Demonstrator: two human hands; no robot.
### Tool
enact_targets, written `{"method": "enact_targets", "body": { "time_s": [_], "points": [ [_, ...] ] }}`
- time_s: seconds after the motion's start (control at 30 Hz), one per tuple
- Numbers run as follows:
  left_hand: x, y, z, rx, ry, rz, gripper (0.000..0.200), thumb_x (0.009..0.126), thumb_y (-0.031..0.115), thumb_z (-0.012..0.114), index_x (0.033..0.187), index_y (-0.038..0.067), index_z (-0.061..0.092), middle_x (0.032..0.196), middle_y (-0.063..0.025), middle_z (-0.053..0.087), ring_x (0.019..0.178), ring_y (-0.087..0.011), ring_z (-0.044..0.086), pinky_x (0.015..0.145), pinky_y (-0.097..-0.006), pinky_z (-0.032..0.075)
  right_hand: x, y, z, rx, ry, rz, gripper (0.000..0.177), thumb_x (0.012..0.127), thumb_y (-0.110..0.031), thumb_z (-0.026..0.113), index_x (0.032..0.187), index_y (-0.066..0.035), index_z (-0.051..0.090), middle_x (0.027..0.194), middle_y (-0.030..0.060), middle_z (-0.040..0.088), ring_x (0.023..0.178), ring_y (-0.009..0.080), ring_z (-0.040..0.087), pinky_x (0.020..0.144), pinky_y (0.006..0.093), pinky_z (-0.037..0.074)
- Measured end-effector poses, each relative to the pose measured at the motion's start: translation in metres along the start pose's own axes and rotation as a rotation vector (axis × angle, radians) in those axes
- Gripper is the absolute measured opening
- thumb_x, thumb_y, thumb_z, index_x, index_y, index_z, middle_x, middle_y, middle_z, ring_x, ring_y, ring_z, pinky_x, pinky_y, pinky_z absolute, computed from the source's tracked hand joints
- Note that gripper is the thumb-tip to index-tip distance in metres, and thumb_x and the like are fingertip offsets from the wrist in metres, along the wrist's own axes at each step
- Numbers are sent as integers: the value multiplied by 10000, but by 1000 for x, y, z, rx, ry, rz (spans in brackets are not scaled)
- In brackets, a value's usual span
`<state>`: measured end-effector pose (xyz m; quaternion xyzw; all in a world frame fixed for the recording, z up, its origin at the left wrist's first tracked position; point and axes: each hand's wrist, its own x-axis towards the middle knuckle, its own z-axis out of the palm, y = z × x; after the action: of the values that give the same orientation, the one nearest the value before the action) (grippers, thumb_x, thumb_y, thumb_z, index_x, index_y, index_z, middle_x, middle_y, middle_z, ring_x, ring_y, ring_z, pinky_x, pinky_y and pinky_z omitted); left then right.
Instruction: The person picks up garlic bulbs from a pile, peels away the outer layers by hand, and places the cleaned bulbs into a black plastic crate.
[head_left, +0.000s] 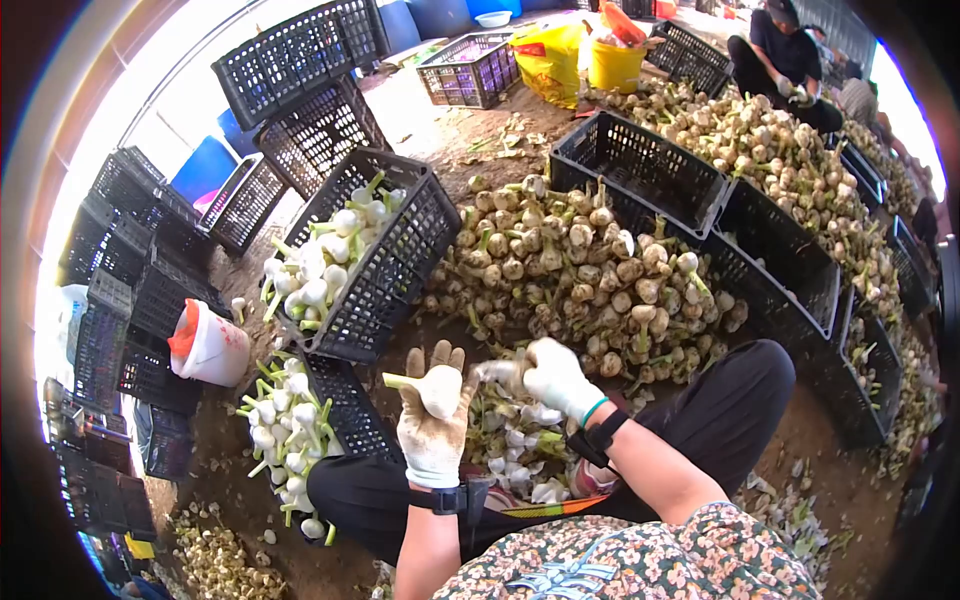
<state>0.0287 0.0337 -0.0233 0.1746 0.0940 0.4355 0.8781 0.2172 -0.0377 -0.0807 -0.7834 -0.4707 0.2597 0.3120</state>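
A white garlic bulb (440, 391) with a short green stem lies on the palm of my left hand (432, 440). That hand wears a soiled white glove, palm up, its fingertips showing behind the bulb. To the right, my right hand (560, 378), gloved too, is closed with the knuckles up. Something blurred and pale extends from its fingers toward the bulb; I cannot make out what it is. Below both hands, loose garlic skins (520, 440) lie between my legs. A heap of unpeeled garlic bulbs (570, 270) rises just ahead.
At left a tilted black crate (390, 270) holds cleaned bulbs, with more white bulbs (290, 425) by my left knee. A white bucket (212, 345) stands farther left. Black crates (640, 170) line the right, before another long garlic heap (760, 150). A person (783, 60) sits at the back right.
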Motion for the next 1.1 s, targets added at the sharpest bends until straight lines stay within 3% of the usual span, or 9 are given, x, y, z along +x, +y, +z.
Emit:
{"method": "enact_targets", "body": {
  "time_s": [0.1, 0.17, 0.3, 0.47, 0.6, 0.7, 0.77, 0.83, 1.1],
  "points": [
    [24, -2, -8, -21, 68, -61, 386, 999, 414, 476, 1316, 214, 566, 1308, -192, 581, 1208, -412, 543, 992, -605, 473, -2, 61, 50, -325, -555, -257, 248, 715, -133, 564, 839, 1, 732, 872, 262, 691, 886, 402, 670, 831, 457, 524],
    [56, 13, -26, -149, 312, -122, 396, 985, 390, 526, 1291, 142, 572, 1199, -198, 629, 1123, -409, 595, 952, -564, 526, 4, 57, 31, -256, -389, 13, 282, 728, -140, 562, 910, 13, 713, 951, 274, 681, 936, 419, 659, 873, 471, 509],
    [137, 56, 18, 84, 0, 312, 530, 988, 443, 517, 1211, -37, 550, 1199, -192, 616, 1145, -373, 585, 1015, -486, 507, 61, 94, 1, -193, 423, 201, 286, 793, -84, 523, 1063, -61, 615, 1075, 238, 561, 1006, 421, 576, 873, 490, 481],
    [148, 49, 38, 220, -127, 154, 419, 993, 394, 540, 1207, 34, 558, 1191, -129, 631, 1105, -283, 616, 968, -458, 520, 118, 135, -16, -343, 293, 379, 385, 846, -196, 604, 1231, -172, 611, 1156, 218, 578, 1056, 389, 599, 928, 441, 482],
    [107, -26, -16, 404, 206, -83, 370, 961, 283, 631, 1252, 69, 550, 1112, -93, 658, 988, -236, 650, 874, -379, 557, 112, 124, -6, 115, 474, 393, 270, 800, -123, 640, 1065, -95, 681, 972, 186, 678, 934, 344, 655, 841, 405, 522],
    [81, -72, -39, 741, 321, -216, 597, 952, 240, 654, 1460, 81, 384, 1256, -82, 594, 1066, -219, 613, 929, -371, 522, 80, 87, 13, 1280, 375, 260, 162, 842, -61, 706, 989, -44, 642, 850, 103, 708, 734, 200, 667, 656, 300, 535],
    [71, -89, -56, 766, 151, -172, 660, 975, 235, 630, 1521, 65, 301, 1460, -104, 437, 1267, -219, 494, 1082, -335, 381, 42, 47, 1, 1525, 61, 396, 168, 874, -76, 709, 1007, -49, 610, 863, 74, 694, 770, 195, 675, 654, 306, 545],
    [60, -85, -33, 679, 84, -155, 648, 969, 255, 632, 1508, 75, 319, 1382, -79, 510, 1187, -196, 546, 1023, -341, 447, 19, 30, 2, 1631, -195, 266, 235, 888, -116, 709, 1078, -50, 586, 911, 37, 661, 818, 200, 682, 672, 344, 565],
    [19, -61, -23, 951, -34, 218, 622, 753, -167, 715, 1293, 78, 527, 1355, -58, 541, 1180, -178, 563, 1023, -319, 478, -19, -37, -29, 1421, -63, 153, 286, 893, -207, 722, 1107, -38, 637, 975, 49, 684, 827, 131, 660, 708, 286, 540]
  ]
}}
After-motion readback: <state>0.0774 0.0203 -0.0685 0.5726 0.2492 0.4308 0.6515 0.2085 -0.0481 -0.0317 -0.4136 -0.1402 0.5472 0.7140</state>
